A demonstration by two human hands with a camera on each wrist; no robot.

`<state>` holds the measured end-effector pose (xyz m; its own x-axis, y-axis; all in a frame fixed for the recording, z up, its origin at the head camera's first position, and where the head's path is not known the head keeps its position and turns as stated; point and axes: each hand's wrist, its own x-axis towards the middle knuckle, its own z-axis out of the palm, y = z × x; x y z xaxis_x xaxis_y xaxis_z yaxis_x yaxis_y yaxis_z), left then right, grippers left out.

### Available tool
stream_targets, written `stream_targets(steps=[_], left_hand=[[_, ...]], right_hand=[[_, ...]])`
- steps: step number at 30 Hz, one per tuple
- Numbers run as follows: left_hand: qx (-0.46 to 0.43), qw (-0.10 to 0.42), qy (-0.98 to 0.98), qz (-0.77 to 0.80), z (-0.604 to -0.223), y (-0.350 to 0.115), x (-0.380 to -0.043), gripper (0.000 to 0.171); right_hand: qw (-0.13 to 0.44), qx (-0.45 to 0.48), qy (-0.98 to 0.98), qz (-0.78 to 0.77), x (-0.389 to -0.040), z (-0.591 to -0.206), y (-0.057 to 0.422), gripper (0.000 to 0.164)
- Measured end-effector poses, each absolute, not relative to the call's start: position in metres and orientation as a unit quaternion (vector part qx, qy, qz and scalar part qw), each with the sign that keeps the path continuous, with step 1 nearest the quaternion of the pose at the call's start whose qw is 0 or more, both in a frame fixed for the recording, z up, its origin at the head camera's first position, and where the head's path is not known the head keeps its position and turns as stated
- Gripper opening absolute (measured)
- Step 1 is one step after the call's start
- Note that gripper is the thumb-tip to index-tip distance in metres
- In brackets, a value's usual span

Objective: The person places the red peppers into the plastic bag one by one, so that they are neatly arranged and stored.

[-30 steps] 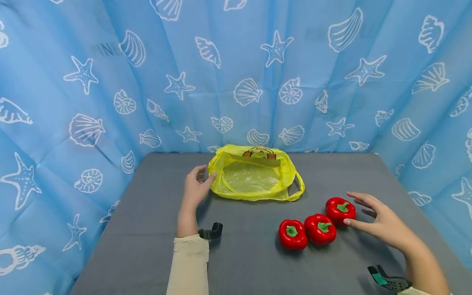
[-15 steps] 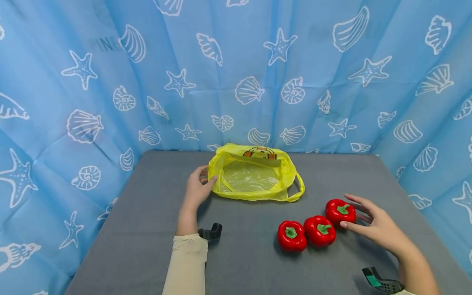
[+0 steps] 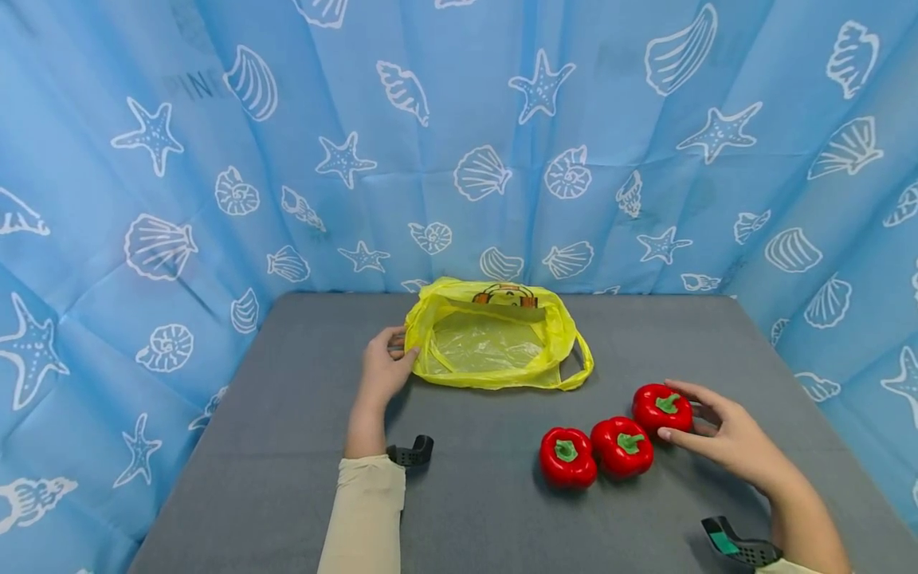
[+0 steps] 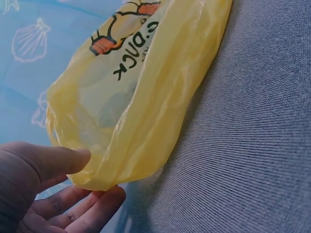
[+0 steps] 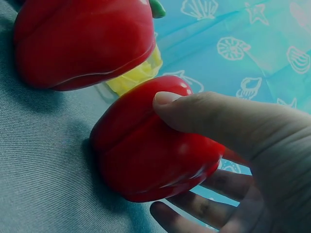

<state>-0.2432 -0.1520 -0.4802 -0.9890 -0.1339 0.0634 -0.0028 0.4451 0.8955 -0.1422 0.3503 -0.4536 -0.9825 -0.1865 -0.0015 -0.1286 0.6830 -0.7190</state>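
A yellow plastic bag (image 3: 495, 379) with a printed duck character stands toward the back of the table, its mouth spread wide. At its left end my left hand (image 3: 386, 367) pinches the rim; in the left wrist view the thumb (image 4: 70, 159) lies on the inner side and the fingers outside. Three red bell peppers with green stems sit in a slanting row: a left one (image 3: 566, 470), a middle one (image 3: 613, 458) and a right one (image 3: 649, 414). My right hand (image 3: 731, 438) holds the right pepper from its right side, thumb in front, fingers partly hidden behind it.
A grey cloth covers the table (image 3: 473, 510). Behind it and at both sides hangs a blue curtain (image 3: 430, 191) with white shells and starfish. The bag's loop handle (image 3: 582, 368) sticks out to the right. Black wrist mounts (image 3: 412, 453) are on both arms.
My right hand has moved left and closed in round the right pepper. My left hand has shifted slightly at the bag's rim. Bag and peppers stay in place.
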Motion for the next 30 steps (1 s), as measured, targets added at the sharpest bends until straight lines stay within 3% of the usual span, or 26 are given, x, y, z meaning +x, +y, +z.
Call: stream_targets(steps=[30], left_hand=[[0.054,0.068,-0.844,-0.53,-0.4792,-0.1514,-0.2438,0.04]], right_hand=[[0.021,-0.052,0.931,-0.362,-0.1399,-0.4489,0.3509,0.074]])
